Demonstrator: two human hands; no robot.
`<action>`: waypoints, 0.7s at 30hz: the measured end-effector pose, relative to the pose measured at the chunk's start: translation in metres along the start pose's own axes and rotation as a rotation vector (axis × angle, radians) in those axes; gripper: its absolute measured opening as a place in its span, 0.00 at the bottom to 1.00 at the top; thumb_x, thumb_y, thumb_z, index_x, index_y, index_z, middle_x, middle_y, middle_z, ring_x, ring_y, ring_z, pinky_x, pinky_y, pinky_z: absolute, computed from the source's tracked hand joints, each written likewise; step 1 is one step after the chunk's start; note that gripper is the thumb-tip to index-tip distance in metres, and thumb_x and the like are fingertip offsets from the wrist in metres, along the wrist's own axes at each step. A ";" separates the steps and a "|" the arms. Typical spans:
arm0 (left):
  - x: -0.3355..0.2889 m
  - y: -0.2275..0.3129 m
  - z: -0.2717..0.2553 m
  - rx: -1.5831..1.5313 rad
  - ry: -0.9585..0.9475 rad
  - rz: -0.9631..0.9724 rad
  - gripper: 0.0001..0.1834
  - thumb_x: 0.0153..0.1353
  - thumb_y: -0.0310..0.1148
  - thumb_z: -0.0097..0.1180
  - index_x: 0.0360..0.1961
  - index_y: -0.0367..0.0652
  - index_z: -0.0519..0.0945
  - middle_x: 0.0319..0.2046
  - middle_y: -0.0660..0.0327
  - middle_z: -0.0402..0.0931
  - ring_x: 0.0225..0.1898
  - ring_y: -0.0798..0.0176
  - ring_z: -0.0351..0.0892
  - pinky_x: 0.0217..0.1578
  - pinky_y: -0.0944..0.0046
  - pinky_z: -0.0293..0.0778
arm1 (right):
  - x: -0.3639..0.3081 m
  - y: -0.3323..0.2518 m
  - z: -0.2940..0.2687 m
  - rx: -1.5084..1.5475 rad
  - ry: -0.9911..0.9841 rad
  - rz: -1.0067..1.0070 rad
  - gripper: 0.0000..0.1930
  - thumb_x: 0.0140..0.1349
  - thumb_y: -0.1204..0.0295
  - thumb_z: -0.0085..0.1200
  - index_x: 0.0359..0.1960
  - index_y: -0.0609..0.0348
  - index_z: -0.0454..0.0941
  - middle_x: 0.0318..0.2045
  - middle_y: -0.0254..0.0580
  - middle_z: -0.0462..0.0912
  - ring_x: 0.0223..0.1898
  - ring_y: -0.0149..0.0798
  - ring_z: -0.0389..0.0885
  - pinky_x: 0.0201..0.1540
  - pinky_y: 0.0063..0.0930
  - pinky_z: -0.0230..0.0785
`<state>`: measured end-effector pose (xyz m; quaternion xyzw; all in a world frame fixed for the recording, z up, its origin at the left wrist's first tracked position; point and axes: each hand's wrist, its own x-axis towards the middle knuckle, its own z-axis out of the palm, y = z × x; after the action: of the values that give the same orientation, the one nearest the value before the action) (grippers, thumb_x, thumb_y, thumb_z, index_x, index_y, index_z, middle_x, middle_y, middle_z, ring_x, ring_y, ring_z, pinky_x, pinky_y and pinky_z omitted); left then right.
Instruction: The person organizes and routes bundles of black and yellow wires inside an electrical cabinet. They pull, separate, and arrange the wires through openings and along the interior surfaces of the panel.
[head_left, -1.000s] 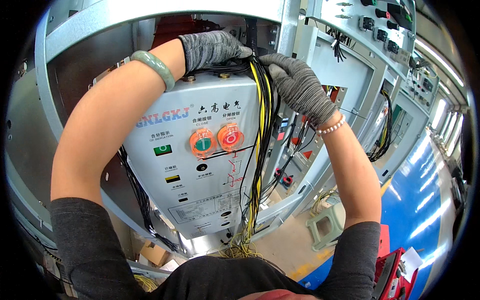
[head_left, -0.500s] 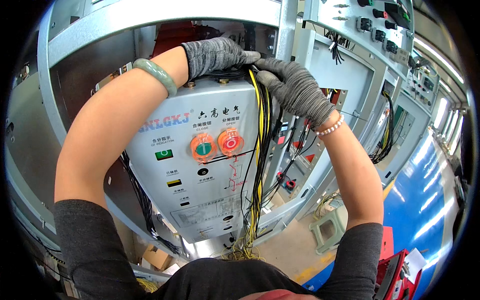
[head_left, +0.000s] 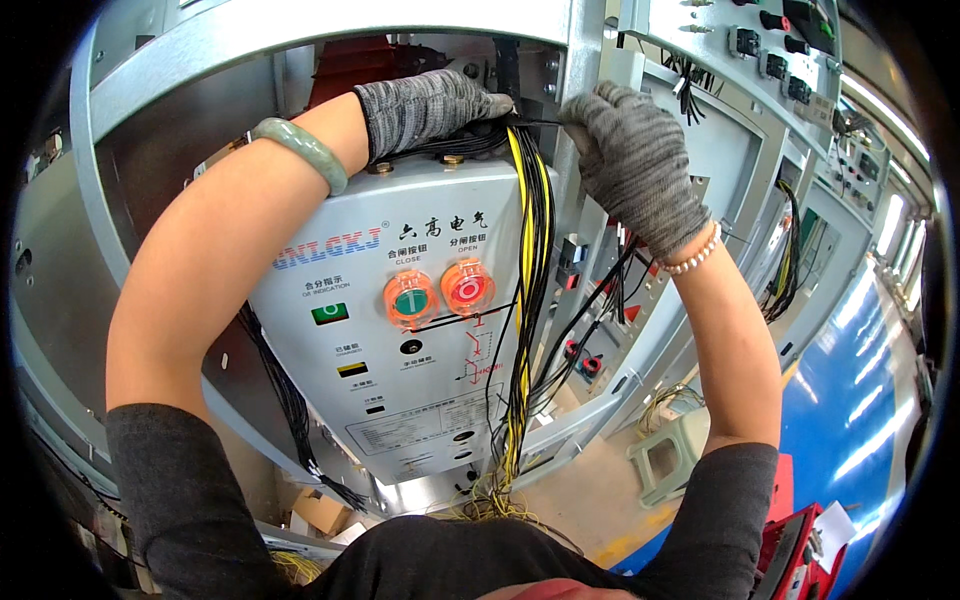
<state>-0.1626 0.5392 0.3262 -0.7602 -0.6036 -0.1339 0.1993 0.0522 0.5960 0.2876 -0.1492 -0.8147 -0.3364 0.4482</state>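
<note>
A bundle of black and yellow wires bends over the upper right corner of a grey breaker front panel and hangs down its right side. My left hand, in a grey knit glove, is closed at that bend, thumb and fingers pinching the wires. To the right of it, my gloved right hand is closed on a thin black strand, stretched level between the bundle and my fingertips. The strand looks like a cable tie's tail, but is too fine to be sure. Black wires also run along the panel's top edge behind my left wrist.
A green button and a red button sit under clear orange covers on the panel. Steel frame posts surround it. At lower right are a pale green stool and a red toolbox. Another black bundle hangs at left.
My right hand has moved right, away from the bundle, and the thin strand now shows taut between my hands. My left hand stays at the bend. The view has shifted slightly.
</note>
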 end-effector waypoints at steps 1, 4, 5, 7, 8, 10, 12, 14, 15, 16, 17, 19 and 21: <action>-0.002 0.003 0.000 -0.084 -0.039 -0.064 0.19 0.62 0.47 0.49 0.33 0.41 0.80 0.24 0.61 0.79 0.28 0.70 0.77 0.33 0.70 0.74 | -0.007 -0.001 0.008 -0.048 0.008 -0.007 0.08 0.52 0.73 0.53 0.35 0.53 0.77 0.32 0.42 0.77 0.35 0.44 0.77 0.38 0.36 0.72; -0.003 -0.007 0.007 -0.605 -0.064 -0.339 0.21 0.61 0.50 0.50 0.32 0.42 0.81 0.21 0.61 0.76 0.24 0.69 0.76 0.28 0.70 0.73 | -0.011 -0.004 0.015 -0.112 -0.035 0.012 0.10 0.50 0.74 0.55 0.35 0.53 0.78 0.32 0.41 0.76 0.37 0.44 0.76 0.38 0.36 0.72; -0.004 0.006 0.002 -0.707 -0.083 -0.370 0.22 0.59 0.52 0.51 0.31 0.42 0.81 0.20 0.61 0.76 0.23 0.70 0.75 0.27 0.70 0.73 | -0.012 0.000 0.014 -0.134 -0.066 0.035 0.10 0.49 0.74 0.56 0.36 0.53 0.78 0.32 0.41 0.76 0.37 0.44 0.76 0.38 0.36 0.72; -0.010 0.029 -0.006 -0.906 -0.118 -0.441 0.24 0.57 0.56 0.52 0.30 0.42 0.81 0.19 0.62 0.75 0.21 0.71 0.74 0.24 0.71 0.71 | -0.012 0.002 0.015 -0.187 -0.105 0.047 0.13 0.48 0.74 0.55 0.37 0.52 0.78 0.34 0.40 0.76 0.39 0.43 0.76 0.40 0.35 0.73; -0.008 0.030 -0.006 -0.796 -0.121 -0.433 0.25 0.56 0.57 0.53 0.29 0.42 0.81 0.19 0.62 0.75 0.21 0.71 0.73 0.23 0.72 0.70 | -0.011 0.001 0.015 -0.200 -0.124 0.039 0.13 0.47 0.75 0.55 0.38 0.51 0.77 0.34 0.40 0.76 0.39 0.43 0.76 0.40 0.35 0.73; -0.003 0.029 -0.006 -0.577 -0.130 -0.417 0.27 0.54 0.58 0.54 0.28 0.42 0.81 0.18 0.63 0.74 0.19 0.72 0.71 0.21 0.73 0.68 | -0.009 -0.003 0.012 -0.244 -0.233 0.050 0.16 0.46 0.75 0.55 0.40 0.51 0.77 0.37 0.39 0.76 0.41 0.42 0.76 0.41 0.34 0.74; -0.003 0.025 -0.002 -0.616 -0.128 -0.393 0.27 0.53 0.59 0.54 0.27 0.42 0.81 0.18 0.63 0.73 0.19 0.72 0.71 0.21 0.72 0.69 | -0.010 -0.006 0.003 -0.229 -0.294 0.045 0.14 0.52 0.74 0.51 0.42 0.50 0.76 0.39 0.40 0.75 0.44 0.42 0.76 0.43 0.35 0.74; -0.004 0.024 -0.004 -0.609 -0.109 -0.382 0.27 0.53 0.59 0.54 0.26 0.42 0.81 0.17 0.63 0.73 0.18 0.73 0.71 0.21 0.72 0.69 | -0.008 -0.008 0.001 -0.227 -0.320 0.054 0.12 0.55 0.73 0.49 0.43 0.51 0.75 0.40 0.40 0.75 0.46 0.42 0.75 0.44 0.35 0.74; -0.004 0.025 -0.003 -0.590 -0.092 -0.381 0.26 0.53 0.59 0.54 0.26 0.43 0.81 0.16 0.64 0.73 0.18 0.73 0.71 0.20 0.71 0.69 | -0.007 -0.010 0.003 -0.235 -0.323 0.064 0.12 0.55 0.73 0.49 0.43 0.51 0.75 0.40 0.40 0.76 0.46 0.42 0.76 0.44 0.35 0.74; -0.004 0.028 -0.002 -0.580 -0.072 -0.379 0.26 0.53 0.59 0.54 0.26 0.43 0.81 0.16 0.64 0.72 0.17 0.73 0.71 0.20 0.71 0.69 | -0.006 -0.012 0.003 -0.249 -0.332 0.068 0.12 0.55 0.73 0.49 0.42 0.52 0.75 0.40 0.40 0.76 0.45 0.42 0.76 0.44 0.35 0.74; -0.004 0.030 -0.003 -0.605 -0.072 -0.415 0.26 0.53 0.58 0.54 0.25 0.43 0.81 0.15 0.64 0.72 0.16 0.72 0.71 0.19 0.71 0.69 | -0.005 -0.014 0.003 -0.262 -0.341 0.072 0.12 0.55 0.73 0.50 0.42 0.52 0.76 0.40 0.40 0.76 0.45 0.42 0.76 0.44 0.35 0.74; -0.001 0.036 -0.005 -0.652 -0.077 -0.486 0.25 0.53 0.58 0.55 0.24 0.44 0.81 0.14 0.64 0.72 0.15 0.72 0.71 0.16 0.71 0.69 | -0.002 -0.012 -0.001 -0.246 -0.381 0.084 0.12 0.55 0.73 0.50 0.41 0.52 0.76 0.38 0.41 0.76 0.43 0.42 0.77 0.44 0.35 0.74; 0.001 0.031 -0.002 -0.680 -0.079 -0.481 0.24 0.53 0.56 0.56 0.23 0.44 0.79 0.13 0.65 0.71 0.13 0.71 0.71 0.13 0.70 0.68 | -0.004 -0.005 0.004 -0.228 -0.345 0.102 0.12 0.53 0.73 0.51 0.41 0.49 0.77 0.36 0.40 0.76 0.41 0.42 0.77 0.42 0.36 0.73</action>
<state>-0.1317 0.5333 0.3240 -0.6245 -0.6927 -0.3392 -0.1233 0.0499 0.5955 0.2807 -0.2953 -0.8274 -0.3728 0.2987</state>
